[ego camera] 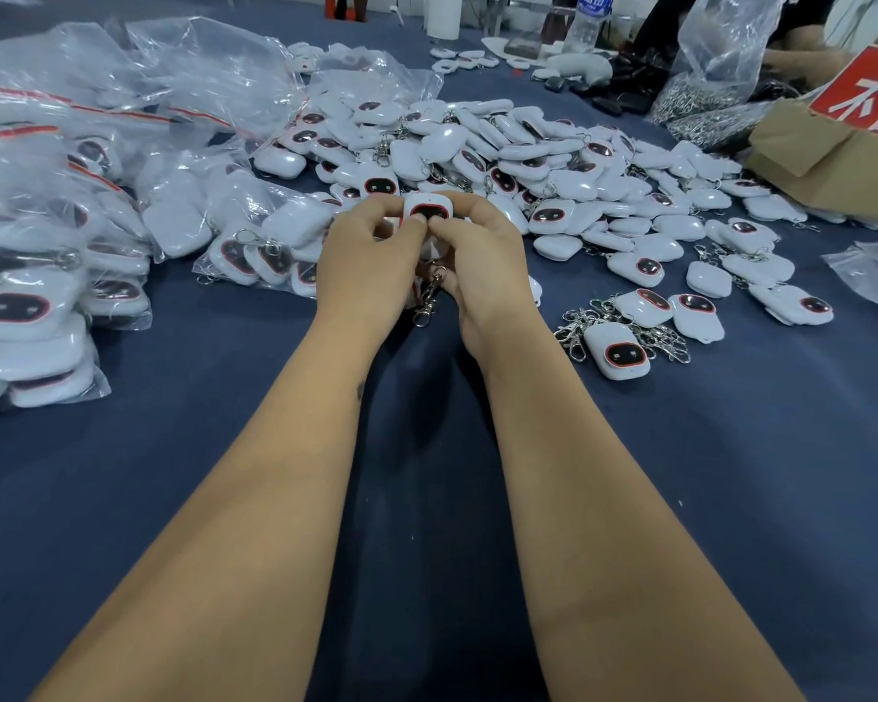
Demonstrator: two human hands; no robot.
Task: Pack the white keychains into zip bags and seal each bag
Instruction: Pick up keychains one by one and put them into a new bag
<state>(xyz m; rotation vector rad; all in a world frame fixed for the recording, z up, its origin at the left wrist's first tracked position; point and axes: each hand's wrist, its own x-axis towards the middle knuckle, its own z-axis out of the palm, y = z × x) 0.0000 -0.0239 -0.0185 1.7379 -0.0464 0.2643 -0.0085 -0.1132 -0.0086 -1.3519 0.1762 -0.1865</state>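
Gripping one white keychain between them, the left hand and the right hand meet above the blue table, fingers of both curled round the piece with its dark, red-rimmed face turned up. A metal clasp hangs below the hands, between the wrists. Whether a zip bag surrounds the held keychain cannot be told. Just behind the hands lies a broad pile of loose keychains, spreading to the right, with a small cluster nearer on the right. To the left, filled zip bags with red seal strips are heaped together. Far right sits a cardboard box with a red label, beside a clear bag of metal rings, and a water bottle stands at the far edge.
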